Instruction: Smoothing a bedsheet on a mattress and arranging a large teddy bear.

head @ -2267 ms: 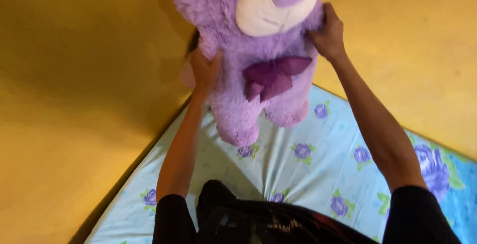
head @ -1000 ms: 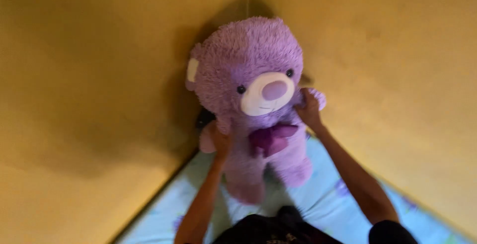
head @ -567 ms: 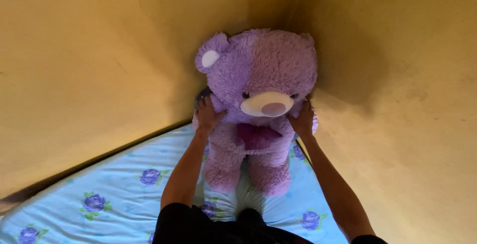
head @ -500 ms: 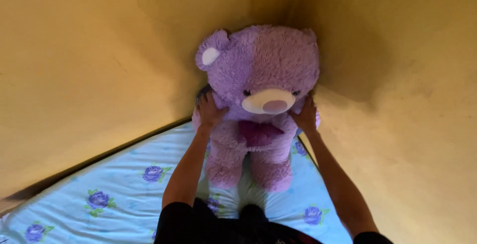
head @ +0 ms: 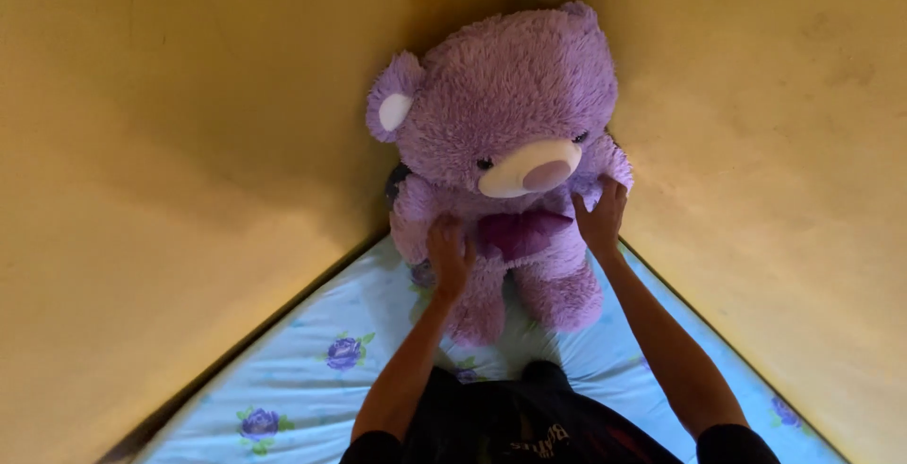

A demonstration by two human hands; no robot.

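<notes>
A big purple plush bear (head: 501, 133) with a white muzzle and a dark purple bow sits upright in the corner where two yellow walls meet, its feet on the mattress. My left hand (head: 450, 258) presses against its belly, just left of the bow. My right hand (head: 601, 214) rests on the bear's chest under its arm on the right, fingers spread against the fur. Both my arms reach forward from the bottom of the view.
The mattress (head: 312, 369) has a pale blue sheet printed with purple flowers and narrows into the corner. Yellow walls (head: 189, 143) close it in on the left and right. A dark object shows behind the bear's arm on the left. My dark clothing fills the bottom edge.
The bear has settled into the corner, sitting on the mattress. My left hand has slid from its shoulder down to its belly, and my right hand has loosened to a flat touch.
</notes>
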